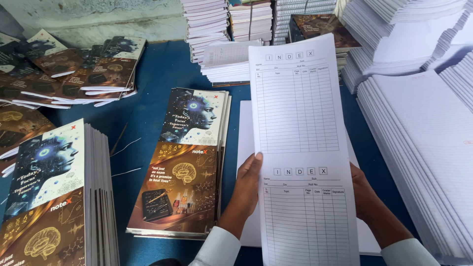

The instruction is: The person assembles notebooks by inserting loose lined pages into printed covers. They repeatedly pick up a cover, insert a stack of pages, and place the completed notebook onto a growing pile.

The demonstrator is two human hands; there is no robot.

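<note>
1. The left hand (248, 183) is gripping the left edge of a tall printed index sheet (300, 148), thumb lying on the sheet's front and the fingers tucked behind it.
2. The right hand (363, 192) is sitting behind the sheet's right edge; the paper is hiding its fingers, so I cannot tell whether it is clamped on the sheet or only resting against it.
3. The index sheet is standing nearly upright above a flat white paper pile (244, 148) lying on the blue table (157, 88).
4. Just left of the sheet, a stack of glossy printed covers (185, 162) is lying on the table.
5. Further left of the sheet, a taller stack of the same covers (54, 197) is rising at the near edge.
6. Right of the sheet, stacks of ruled white pages (419, 148) are lying close by.
7. Beyond the sheet's top edge, more bundles of white pages (217, 29) are piling up.
</note>
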